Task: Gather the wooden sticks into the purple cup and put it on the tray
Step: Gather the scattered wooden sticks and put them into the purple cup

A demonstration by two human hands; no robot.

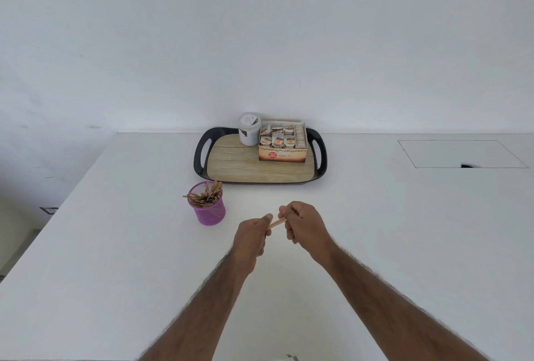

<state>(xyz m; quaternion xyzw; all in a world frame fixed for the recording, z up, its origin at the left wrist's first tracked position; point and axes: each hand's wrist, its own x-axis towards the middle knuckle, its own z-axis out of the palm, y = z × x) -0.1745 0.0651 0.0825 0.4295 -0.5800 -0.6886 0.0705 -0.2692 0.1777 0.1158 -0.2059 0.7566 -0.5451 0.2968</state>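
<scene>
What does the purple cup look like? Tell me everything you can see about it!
The purple cup is round and made of see-through mesh, which looks like metal wire. It stands upright on the white table, just in front of the near left corner of the tray, not on it. It is packed with thin wooden sticks that poke above its rim, a few leaning over the edge. Neither the left hand nor the right hand touches it.
</scene>
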